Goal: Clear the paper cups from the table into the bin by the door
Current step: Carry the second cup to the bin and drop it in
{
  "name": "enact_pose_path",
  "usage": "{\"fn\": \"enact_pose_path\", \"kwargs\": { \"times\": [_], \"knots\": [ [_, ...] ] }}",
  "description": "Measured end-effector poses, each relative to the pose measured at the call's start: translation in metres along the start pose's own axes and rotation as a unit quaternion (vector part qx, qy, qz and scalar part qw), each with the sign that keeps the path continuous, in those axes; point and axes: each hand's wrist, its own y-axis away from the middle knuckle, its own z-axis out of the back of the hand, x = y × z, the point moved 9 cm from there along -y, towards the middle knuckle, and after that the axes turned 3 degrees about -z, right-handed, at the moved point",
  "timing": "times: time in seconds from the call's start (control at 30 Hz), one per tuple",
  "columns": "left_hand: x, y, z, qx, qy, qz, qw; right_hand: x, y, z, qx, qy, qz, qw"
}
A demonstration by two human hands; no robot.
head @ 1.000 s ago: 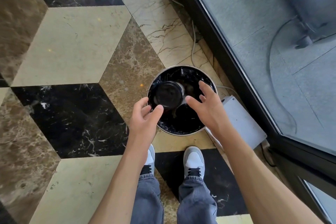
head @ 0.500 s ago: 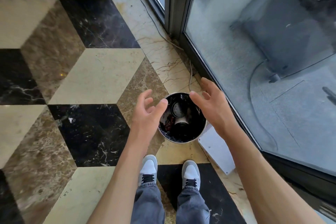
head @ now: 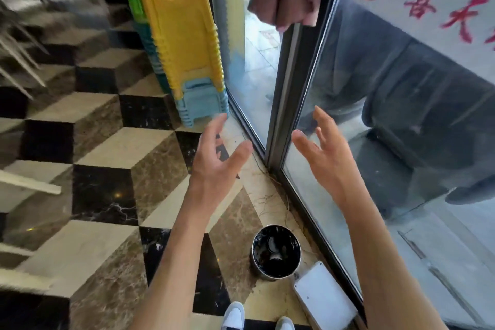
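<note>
Left hand [head: 214, 161] and right hand [head: 325, 153] are held spread wide at frame centre, nothing gripped; bin [head: 276, 253] lies below them, lower centre, nearer the right hand. Cups are dimly seen inside it.

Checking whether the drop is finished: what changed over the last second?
Both hands, left hand and right hand, rose from over the bin to well above it, open and empty. The view tilted up. Bin stays by the glass door.
</note>
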Motion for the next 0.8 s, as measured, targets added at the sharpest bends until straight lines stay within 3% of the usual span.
{"fn": "enact_pose_path", "kwargs": {
  "times": [0.13, 0.3, 0.6, 0.8],
  "knots": [
    [-0.096, 0.002, 0.045, -0.028, 0.013, -0.067, 0.997, 0.103, 0.021, 0.025, -0.021, 0.004, 0.072, 0.997],
    [-0.160, 0.006, 0.082, -0.049, 0.009, -0.107, 0.993, 0.182, 0.045, 0.036, -0.018, 0.010, 0.135, 0.991],
    [-0.183, 0.016, 0.117, -0.100, 0.011, -0.121, 0.988, 0.230, 0.053, 0.016, 0.020, -0.011, 0.178, 0.984],
    [-0.166, 0.059, 0.164, -0.193, -0.015, -0.085, 0.977, 0.254, 0.065, -0.033, 0.138, -0.021, 0.235, 0.962]
  ]
}}
